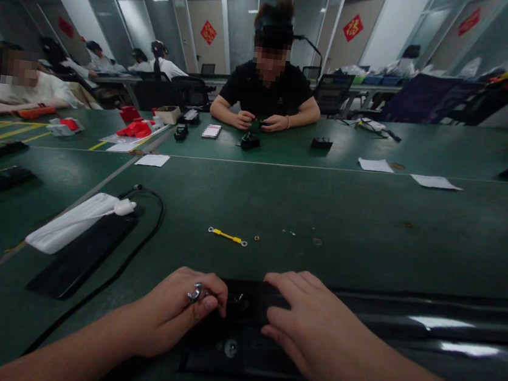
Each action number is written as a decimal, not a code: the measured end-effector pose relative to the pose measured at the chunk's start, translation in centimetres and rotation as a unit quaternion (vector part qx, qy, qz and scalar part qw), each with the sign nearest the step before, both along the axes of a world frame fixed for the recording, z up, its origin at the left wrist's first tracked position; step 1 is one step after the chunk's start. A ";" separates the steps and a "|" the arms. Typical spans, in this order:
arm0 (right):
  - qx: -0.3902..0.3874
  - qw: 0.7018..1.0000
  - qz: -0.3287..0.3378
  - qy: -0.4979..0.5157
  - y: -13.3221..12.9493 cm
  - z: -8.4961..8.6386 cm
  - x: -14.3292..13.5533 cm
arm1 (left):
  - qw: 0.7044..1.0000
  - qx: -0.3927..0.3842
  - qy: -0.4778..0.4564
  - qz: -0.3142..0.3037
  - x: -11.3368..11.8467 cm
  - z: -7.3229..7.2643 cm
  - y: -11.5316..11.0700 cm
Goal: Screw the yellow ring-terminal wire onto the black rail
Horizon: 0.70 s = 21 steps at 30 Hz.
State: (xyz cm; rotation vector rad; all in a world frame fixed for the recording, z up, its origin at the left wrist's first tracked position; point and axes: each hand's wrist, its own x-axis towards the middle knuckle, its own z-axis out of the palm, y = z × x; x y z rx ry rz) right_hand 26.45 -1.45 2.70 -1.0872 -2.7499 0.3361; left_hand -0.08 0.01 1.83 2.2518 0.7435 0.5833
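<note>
My left hand [180, 310] is closed around a small metal wrench [195, 293]. The wrench's forked end shows above my thumb, and its far end reaches toward a dark round fitting on the left end of a long glossy black housing [377, 351]. My right hand [301, 321] hovers over or rests on that housing, fingers apart and curved, with nothing seen in it. A silver screw head [231, 349] shows on the housing below my hands. Beyond them lie a short yellow cable with ring terminals [228, 236] and a small brass-coloured nut [256, 238].
Left of my hands lie a black flat pack [84, 251] and a white pouch [71, 221] beside a black cord [138, 244]. Across the green table [346, 219] a person [269, 82] handles small dark parts. Paper sheets [436, 182] and red pieces [135, 128] lie farther off.
</note>
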 end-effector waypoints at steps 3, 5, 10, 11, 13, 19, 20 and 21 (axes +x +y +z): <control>-0.002 1.000 0.001 -0.001 -0.1 0.1 0.0 | 1.000 0.004 0.015 0.010 0.0 0.1 0.0; -0.001 1.000 0.001 -0.001 -0.1 0.1 0.0 | 1.000 0.010 0.020 0.014 0.0 0.1 0.0; -0.005 1.000 0.000 0.001 -0.1 0.3 -0.1 | 1.000 0.012 0.020 0.013 -0.1 0.3 -0.2; -0.007 1.000 0.000 0.000 -0.1 0.3 -0.1 | 1.000 0.012 0.022 0.015 -0.1 0.3 -0.2; -0.009 1.000 0.000 -0.003 -0.1 0.5 -0.1 | 0.999 0.013 0.024 0.017 -0.1 0.3 -0.2; -0.013 1.000 -0.003 0.000 -0.1 0.5 -0.1 | 1.000 0.014 0.023 0.014 -0.1 0.2 -0.1; -0.013 1.000 -0.003 0.000 -0.1 0.5 -0.1 | 0.999 0.014 0.024 0.015 -0.1 0.2 -0.1; -0.013 1.000 -0.004 -0.002 0.0 0.5 -0.1 | 0.999 0.014 0.025 0.015 0.0 0.3 -0.1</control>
